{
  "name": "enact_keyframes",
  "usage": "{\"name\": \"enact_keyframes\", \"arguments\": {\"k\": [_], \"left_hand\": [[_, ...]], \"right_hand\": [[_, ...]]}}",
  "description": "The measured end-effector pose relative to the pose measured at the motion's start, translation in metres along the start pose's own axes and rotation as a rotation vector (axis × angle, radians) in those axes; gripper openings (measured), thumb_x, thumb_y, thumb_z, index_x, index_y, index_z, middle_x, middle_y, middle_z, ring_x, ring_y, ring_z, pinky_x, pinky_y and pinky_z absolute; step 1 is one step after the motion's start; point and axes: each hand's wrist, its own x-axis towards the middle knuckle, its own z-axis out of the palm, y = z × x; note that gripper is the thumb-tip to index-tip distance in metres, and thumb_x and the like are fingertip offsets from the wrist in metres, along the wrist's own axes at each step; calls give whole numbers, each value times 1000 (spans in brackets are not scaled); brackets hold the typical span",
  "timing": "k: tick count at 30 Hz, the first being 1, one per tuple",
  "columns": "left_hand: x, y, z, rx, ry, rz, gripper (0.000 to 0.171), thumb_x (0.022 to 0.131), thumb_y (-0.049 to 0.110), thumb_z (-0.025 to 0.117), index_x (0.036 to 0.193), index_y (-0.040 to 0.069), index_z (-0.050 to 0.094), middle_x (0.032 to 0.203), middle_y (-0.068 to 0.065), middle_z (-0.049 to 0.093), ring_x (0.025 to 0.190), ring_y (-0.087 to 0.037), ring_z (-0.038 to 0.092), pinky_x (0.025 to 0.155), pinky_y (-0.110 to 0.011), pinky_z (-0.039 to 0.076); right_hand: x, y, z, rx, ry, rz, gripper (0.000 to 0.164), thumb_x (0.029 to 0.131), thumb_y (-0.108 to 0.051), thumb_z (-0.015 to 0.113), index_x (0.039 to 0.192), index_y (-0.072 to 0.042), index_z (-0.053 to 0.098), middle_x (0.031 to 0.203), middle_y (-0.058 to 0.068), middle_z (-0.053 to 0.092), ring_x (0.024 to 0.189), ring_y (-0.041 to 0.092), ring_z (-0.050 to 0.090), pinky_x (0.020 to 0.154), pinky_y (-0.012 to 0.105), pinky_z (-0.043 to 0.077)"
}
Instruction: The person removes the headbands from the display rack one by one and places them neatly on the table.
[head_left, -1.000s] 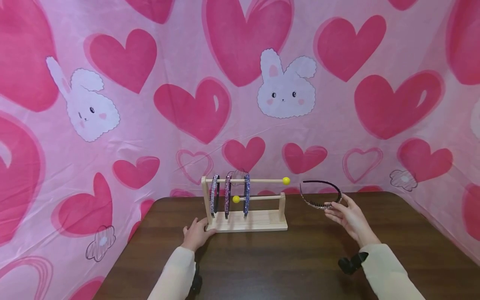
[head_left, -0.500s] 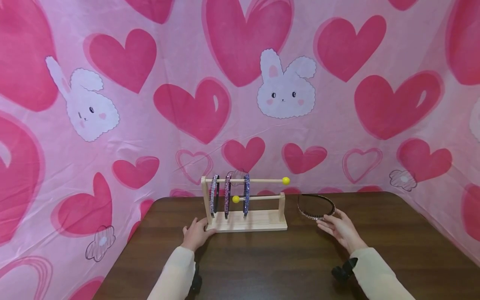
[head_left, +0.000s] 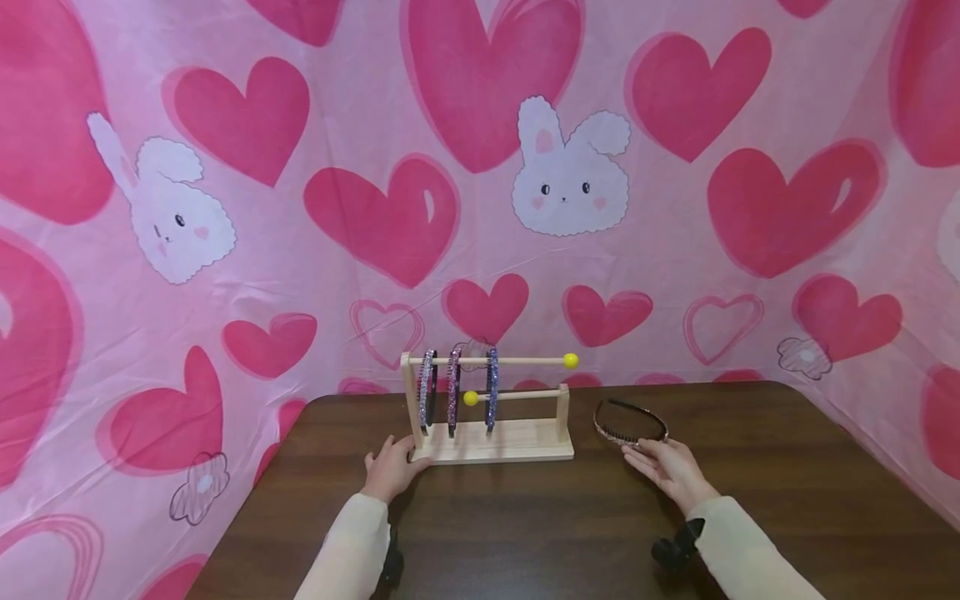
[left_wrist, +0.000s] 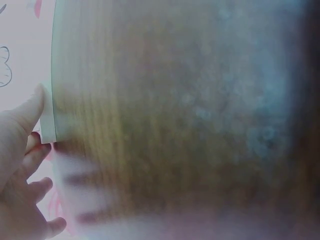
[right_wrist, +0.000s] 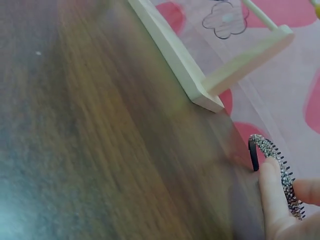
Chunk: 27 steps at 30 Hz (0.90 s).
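Note:
A wooden headband stand stands on the table, with two rods tipped by yellow balls. Three glittery headbands hang on it: a silver one, a pinkish-purple one and a blue one. At the stand's left end, my left hand grips the base; in the left wrist view the thumb lies along the pale wood. Right of the stand, my right hand pinches a black toothed headband with sparkly stones between thumb and fingers. Its ends point away from me, low over the table.
The dark brown wooden table extends to a pink cloth backdrop with hearts and rabbits just behind. A black wrist device sits at the right sleeve. The stand's right upright rises near the held headband.
My right hand has come down and slightly left, toward me, bringing the headband from above the table's far edge to low over the tabletop. The left hand and stand have stayed put.

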Motion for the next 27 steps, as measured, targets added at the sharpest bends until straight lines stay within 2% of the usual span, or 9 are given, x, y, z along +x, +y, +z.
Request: {"name": "enact_keyframes", "arguments": {"k": [8, 15, 21, 23, 25, 27], "left_hand": [[2, 0, 1, 6, -8, -1, 49, 82, 31, 69, 120, 2, 59, 123, -18, 56, 125, -45, 31, 95, -66, 12], [2, 0, 1, 18, -17, -17, 51, 82, 33, 69, 121, 2, 58, 124, -17, 55, 126, -44, 30, 95, -65, 12], [3, 0, 1, 15, -30, -24, 51, 83, 32, 68, 122, 2, 58, 124, -19, 55, 127, -45, 29, 96, -65, 12], [3, 0, 1, 19, -32, -22, 50, 83, 32, 68, 122, 1, 58, 123, -19, 55, 127, -45, 29, 95, -65, 12], [2, 1, 0, 21, -35, -22, 50, 83, 32, 68, 121, 1, 58, 123, -19, 55, 126, -45, 29, 95, -66, 13], [2, 2, -1, 21, -37, -22, 50, 83, 32, 68, 122, 1, 58, 123, -19, 55, 126, -45, 29, 95, -66, 13]], "right_hand": [[0, 6, 1, -83, 49, -18, 80, 93, 7, 41, 139, -1, -24, 98, 21, 49, 80, 23, 65, 82, 40, 48], [0, 12, 1, -121, 132, -36, 79, 92, 8, 42, 140, 3, -19, 109, 31, 43, 75, 22, 66, 78, 40, 50], [-2, 14, 6, -134, 181, -50, 75, 91, 9, 43, 139, 9, -14, 91, 22, 55, 73, 21, 66, 76, 38, 51], [-3, 14, 9, -144, 184, -61, 75, 91, 9, 42, 138, 11, -16, 98, 30, 53, 73, 20, 66, 76, 36, 51], [-5, 15, 11, -162, 183, -69, 74, 91, 9, 41, 137, 12, -17, 111, 38, 44, 73, 19, 66, 76, 35, 51], [-6, 16, 14, -184, 184, -82, 73, 90, 9, 40, 136, 15, -16, 119, 41, 37, 72, 17, 66, 76, 32, 51]]}}
